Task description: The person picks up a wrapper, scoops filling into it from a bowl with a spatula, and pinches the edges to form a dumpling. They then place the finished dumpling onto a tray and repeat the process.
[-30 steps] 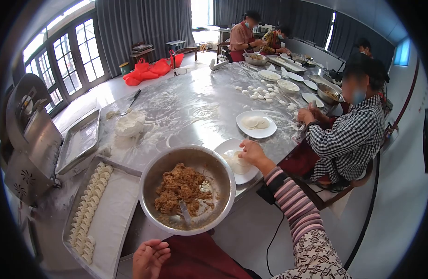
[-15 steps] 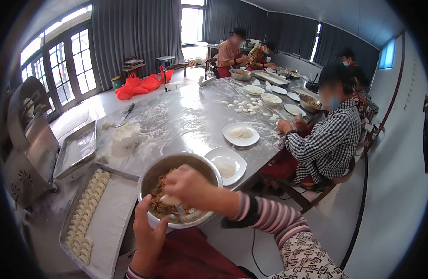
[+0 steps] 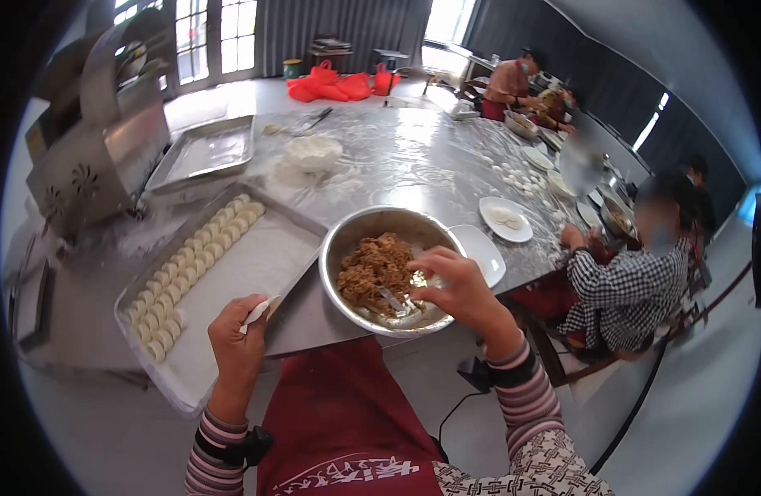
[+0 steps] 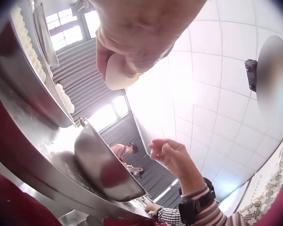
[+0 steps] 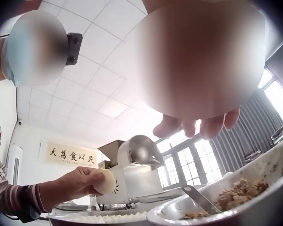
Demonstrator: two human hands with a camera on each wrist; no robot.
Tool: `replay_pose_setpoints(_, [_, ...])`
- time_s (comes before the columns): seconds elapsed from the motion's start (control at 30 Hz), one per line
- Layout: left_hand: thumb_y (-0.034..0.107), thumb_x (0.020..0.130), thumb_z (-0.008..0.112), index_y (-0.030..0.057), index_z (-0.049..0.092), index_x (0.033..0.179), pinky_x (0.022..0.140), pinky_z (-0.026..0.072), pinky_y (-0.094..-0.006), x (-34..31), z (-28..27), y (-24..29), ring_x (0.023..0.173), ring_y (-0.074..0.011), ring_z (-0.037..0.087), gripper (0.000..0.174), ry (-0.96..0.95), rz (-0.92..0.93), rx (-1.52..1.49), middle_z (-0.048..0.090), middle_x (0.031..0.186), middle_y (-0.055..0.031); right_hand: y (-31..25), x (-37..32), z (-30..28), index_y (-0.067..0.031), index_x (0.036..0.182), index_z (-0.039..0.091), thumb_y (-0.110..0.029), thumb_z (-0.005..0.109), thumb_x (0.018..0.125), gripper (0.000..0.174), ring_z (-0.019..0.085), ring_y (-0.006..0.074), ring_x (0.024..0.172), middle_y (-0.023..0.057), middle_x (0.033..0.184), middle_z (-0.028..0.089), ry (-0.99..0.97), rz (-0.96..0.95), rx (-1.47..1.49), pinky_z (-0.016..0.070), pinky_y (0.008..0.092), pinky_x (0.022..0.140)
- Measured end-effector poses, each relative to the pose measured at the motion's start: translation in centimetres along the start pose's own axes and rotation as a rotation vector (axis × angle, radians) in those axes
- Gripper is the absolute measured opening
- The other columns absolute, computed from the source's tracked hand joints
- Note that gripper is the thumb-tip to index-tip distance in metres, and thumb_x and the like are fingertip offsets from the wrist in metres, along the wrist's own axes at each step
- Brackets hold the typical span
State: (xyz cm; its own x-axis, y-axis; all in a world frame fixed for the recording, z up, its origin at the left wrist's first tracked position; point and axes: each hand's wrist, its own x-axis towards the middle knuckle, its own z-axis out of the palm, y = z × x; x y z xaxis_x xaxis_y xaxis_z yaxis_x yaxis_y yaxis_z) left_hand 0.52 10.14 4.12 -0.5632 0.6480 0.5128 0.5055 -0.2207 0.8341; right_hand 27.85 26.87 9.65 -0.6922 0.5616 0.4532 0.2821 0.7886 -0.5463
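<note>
My left hand (image 3: 234, 351) pinches a round white dough wrapper (image 3: 256, 314) between thumb and fingers, beside the near right edge of the dumpling tray. Seen from the right wrist, the wrapper (image 5: 106, 181) stands upright and pale. My right hand (image 3: 461, 291) hovers over the right side of a steel bowl (image 3: 430, 236), fingers loosely curved with nothing between them. Brown minced filling (image 3: 374, 266) is heaped inside that bowl. A flat metal utensil (image 3: 390, 298) is stuck in the filling, its handle (image 5: 198, 197) leaning on the rim in the right wrist view.
Left of the bowl lies a tray (image 3: 261, 260) with rows of pleated dumplings (image 3: 200, 256). A white plate (image 3: 484, 248) sits partly behind the bowl; another plate (image 3: 519, 234) holds wrappers. Flour (image 3: 310, 154), a second tray (image 3: 203, 157) and a steel machine (image 3: 99, 157) stand farther back. A person (image 3: 628, 277) sits right.
My right hand took a wrapper from the near plate and brought it across the bowl. Now the wrapper is in my left hand, which has moved up beside the tray. The head view has turned left.
</note>
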Motion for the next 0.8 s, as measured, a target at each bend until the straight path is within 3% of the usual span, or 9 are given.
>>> replay_pose_setpoints(0.07, [0.0, 0.081, 0.065, -0.002, 0.067, 0.091, 0.068, 0.0484, -0.0256, -0.5, -1.0, 0.2, 0.075, -0.0127, 0.061, 0.01, 0.04, 0.253, 0.165, 0.067, 0.082, -0.0127, -0.1, -1.6, 0.4, -0.0026, 0.104, 0.064, -0.01, 0.079, 0.066, 0.041, 0.061, 0.0224, 0.079, 0.0098, 0.095, 0.062, -0.105, 0.068, 0.01, 0.0504, 0.0339, 0.071])
replay_pose_setpoints(0.2, [0.006, 0.087, 0.063, -0.0027, 0.066, 0.091, 0.067, 0.0476, -0.0235, -2.2, -0.3, 0.1, 0.07, -0.0129, 0.06, 0.01, 0.043, 0.217, 0.097, 0.067, 0.085, -0.006, 0.7, -2.0, 3.9, -0.0019, 0.1, 0.066, -0.009, 0.076, 0.07, 0.032, 0.061, 0.0253, 0.078, 0.011, 0.092, 0.062, -0.172, 0.061, -0.029, 0.0504, 0.0353, 0.07])
replay_pose_setpoints(0.3, [0.015, 0.094, 0.057, -0.0041, 0.063, 0.099, 0.07, 0.0522, -0.0253, -4.5, 0.4, -0.7, 0.077, -0.0194, 0.066, 0.021, -0.218, -0.565, -0.492, 0.066, 0.1, -0.0133, 2.2, -0.9, 5.8, -0.001, 0.084, 0.068, -0.006, 0.069, 0.076, 0.01, 0.062, 0.0283, 0.08, 0.0097, 0.084, 0.063, -0.105, -0.095, -0.019, 0.05, 0.0368, 0.068])
replay_pose_setpoints(0.33, [0.015, 0.094, 0.057, -0.0041, 0.063, 0.099, 0.07, 0.0522, -0.0253, -4.8, 0.6, -0.7, 0.077, -0.0194, 0.066, 0.021, -0.214, -0.572, -0.487, 0.066, 0.1, -0.0133, 2.5, -0.2, 5.8, -0.001, 0.084, 0.068, -0.006, 0.069, 0.076, 0.01, 0.062, 0.0283, 0.08, 0.0097, 0.084, 0.063, -0.109, -0.094, -0.012, 0.05, 0.0368, 0.068])
replay_pose_setpoints(0.4, [0.015, 0.094, 0.057, -0.0059, 0.057, 0.112, 0.072, 0.0553, -0.0281, -5.2, 1.1, 0.0, 0.084, -0.0213, 0.067, 0.027, -0.291, -0.906, -0.942, 0.066, 0.1, -0.016, 3.2, 0.9, 5.7, -0.0025, 0.086, 0.068, -0.004, 0.07, 0.076, 0.011, 0.063, 0.0279, 0.078, 0.0093, 0.086, 0.064, -0.147, -0.222, -0.168, 0.0506, 0.0361, 0.067])
replay_pose_setpoints(0.47, [0.015, 0.093, 0.057, -0.0063, 0.053, 0.117, 0.077, 0.0566, -0.0324, -5.5, 1.5, -0.6, 0.089, -0.0247, 0.067, 0.032, -0.32, -0.986, -0.942, 0.066, 0.101, -0.0169, 4.2, 1.3, 5.9, -0.0033, 0.085, 0.068, -0.004, 0.07, 0.076, 0.009, 0.062, 0.0285, 0.072, 0.009, 0.082, 0.065, -0.138, -0.261, -0.229, 0.0502, 0.0387, 0.064])
replay_pose_setpoints(0.6, [0.019, 0.09, 0.063, -0.0042, 0.056, 0.113, 0.077, 0.0563, -0.031, -6.3, 2.2, -1.4, 0.088, -0.0225, 0.067, 0.033, -0.324, -0.94, -0.95, 0.066, 0.103, -0.0168, 4.7, 0.3, 5.0, -0.0006, 0.084, 0.068, -0.005, 0.069, 0.08, 0.006, 0.066, 0.0197, 0.064, 0.0103, 0.072, 0.067, 0.087, -0.037, -0.158, 0.0515, 0.03, 0.057])
replay_pose_setpoints(0.67, [0.02, 0.09, 0.063, -0.0045, 0.057, 0.112, 0.08, 0.0557, -0.0325, -6.4, 2.4, -1.8, 0.089, -0.0227, 0.067, 0.034, -0.311, -0.937, -0.944, 0.066, 0.103, -0.0166, 3.9, -0.7, 4.0, 0.003, 0.081, 0.065, -0.008, 0.063, 0.085, 0.012, 0.067, 0.0163, 0.058, 0.0092, 0.065, 0.067, 0.259, 0.437, 0.17, 0.0513, 0.0272, 0.052])
replay_pose_setpoints(0.8, [0.022, 0.091, 0.062, -0.0052, 0.057, 0.111, 0.085, 0.0538, -0.0349, -6.4, 2.9, -1.9, 0.091, -0.0226, 0.066, 0.034, -0.335, -0.967, -0.94, 0.066, 0.102, -0.0162, 4.9, -0.9, 4.1, 0.0089, 0.079, 0.062, -0.008, 0.062, 0.087, 0.018, 0.068, 0.0152, 0.057, 0.0124, 0.061, 0.066, 0.201, 0.598, 0.249, 0.051, 0.0227, 0.048])
